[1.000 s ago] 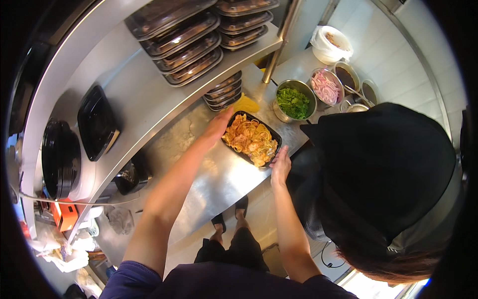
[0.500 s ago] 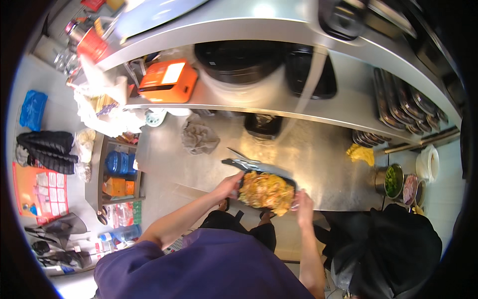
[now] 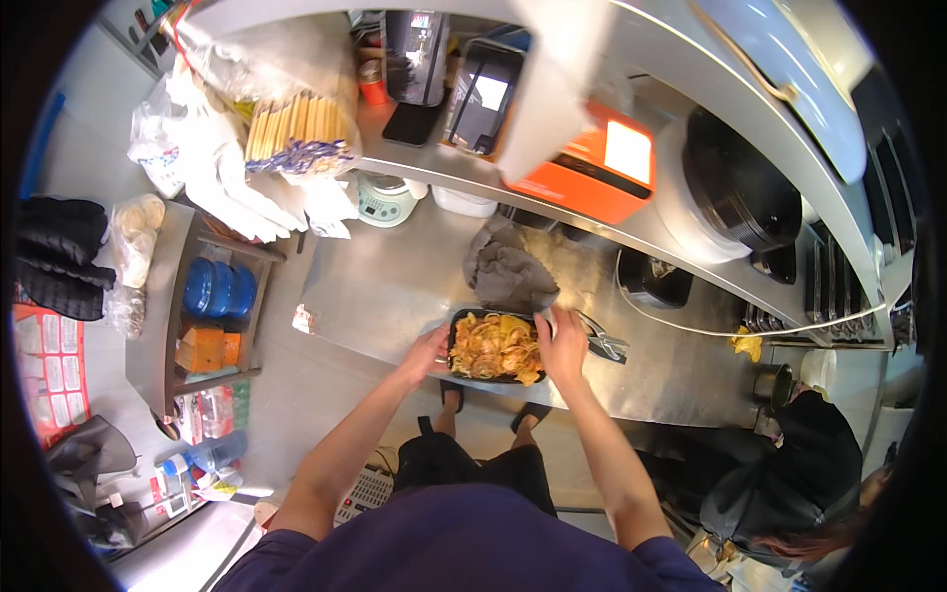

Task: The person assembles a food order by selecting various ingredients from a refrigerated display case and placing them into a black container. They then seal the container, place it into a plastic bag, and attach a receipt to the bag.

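A black rectangular takeaway container (image 3: 483, 379) sits on the steel counter near its front edge, heaped with yellow-orange food that looks like noodles (image 3: 495, 345). My left hand (image 3: 426, 355) holds the container at its left end, fingers curled against the rim. At the right end, my right hand (image 3: 561, 343) has its fingers closed on the upper right corner; some fingertips are hidden. Just behind the container lies a crumpled grey cloth (image 3: 508, 266), close to my right fingertips. Metal tongs (image 3: 604, 342) rest on the counter right of my right hand.
A shelf above the counter carries an orange box-shaped device (image 3: 592, 173), stacked black lids (image 3: 742, 183) and a bundle of wrapped chopsticks (image 3: 301, 133). A small black tub (image 3: 654, 279) stands under it. At the right is a person in black (image 3: 784, 474).
The view has swung left. The container has moved from over the counter's front edge onto the counter beside the grey cloth, with both hands still at its ends. The tongs now lie to its right.
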The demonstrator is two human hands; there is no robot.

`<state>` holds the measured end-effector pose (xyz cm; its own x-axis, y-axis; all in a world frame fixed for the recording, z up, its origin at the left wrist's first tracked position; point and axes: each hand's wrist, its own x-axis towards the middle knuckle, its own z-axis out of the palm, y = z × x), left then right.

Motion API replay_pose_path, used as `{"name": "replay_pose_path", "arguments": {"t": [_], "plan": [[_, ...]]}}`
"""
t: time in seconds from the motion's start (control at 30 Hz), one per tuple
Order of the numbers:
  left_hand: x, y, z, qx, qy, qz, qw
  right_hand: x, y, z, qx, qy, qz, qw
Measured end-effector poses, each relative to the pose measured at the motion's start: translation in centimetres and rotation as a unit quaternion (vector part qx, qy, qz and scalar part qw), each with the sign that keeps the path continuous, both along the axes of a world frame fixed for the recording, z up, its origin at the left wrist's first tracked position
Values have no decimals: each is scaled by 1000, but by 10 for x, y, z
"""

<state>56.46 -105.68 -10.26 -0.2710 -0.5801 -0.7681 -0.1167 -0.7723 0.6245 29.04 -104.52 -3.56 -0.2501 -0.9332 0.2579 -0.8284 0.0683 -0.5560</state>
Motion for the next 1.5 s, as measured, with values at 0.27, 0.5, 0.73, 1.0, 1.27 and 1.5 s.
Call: {"name": "replay_pose_path", "arguments": {"t": [0.27,0.5,0.73,1.0,1.27,1.5], "plan": [[68,-4,10,-52,11,95,994,72,-210,4,-107,219,180,953],[72,-38,113,-126,143,169,967,101,-112,61,-128,187,269,936],[79,-44,114,-124,107,222,961,158,-27,64,-131,93,354,921],[150,14,126,-372,142,341,851,191,15,121,-36,-266,228,936],[105,29,56,-129,3,45,991,74,109,29,173,-637,-110,743],[25,74,17,-349,-134,-84,923,7,171,-49,217,-318,-198,901]]}}
